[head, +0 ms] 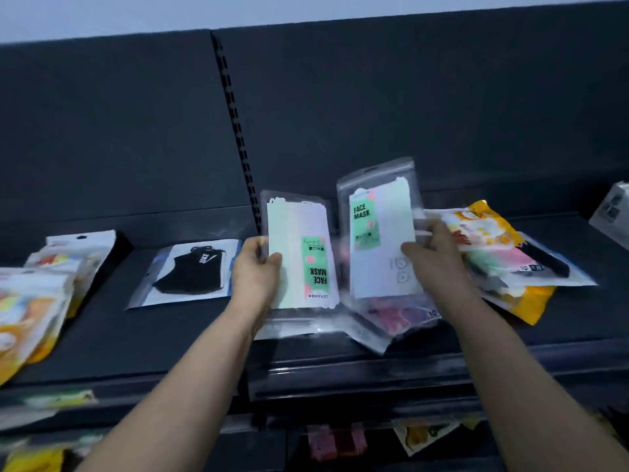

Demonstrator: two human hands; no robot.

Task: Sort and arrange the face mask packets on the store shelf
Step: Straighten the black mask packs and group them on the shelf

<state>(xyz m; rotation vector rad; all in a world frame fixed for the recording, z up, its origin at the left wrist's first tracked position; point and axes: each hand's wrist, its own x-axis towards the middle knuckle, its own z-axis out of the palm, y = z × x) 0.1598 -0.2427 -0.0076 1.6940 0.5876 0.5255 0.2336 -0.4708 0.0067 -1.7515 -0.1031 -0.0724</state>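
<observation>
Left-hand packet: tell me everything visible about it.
The packet is a clear plastic sleeve holding a stack of pale masks shading green to lilac, with a green label reading FACE MASK. The label reads upside down, so the packet is inverted. It stands nearly upright above the shelf. The left hand pinches its left edge, thumb on the front. Its lower end is blurred.
</observation>
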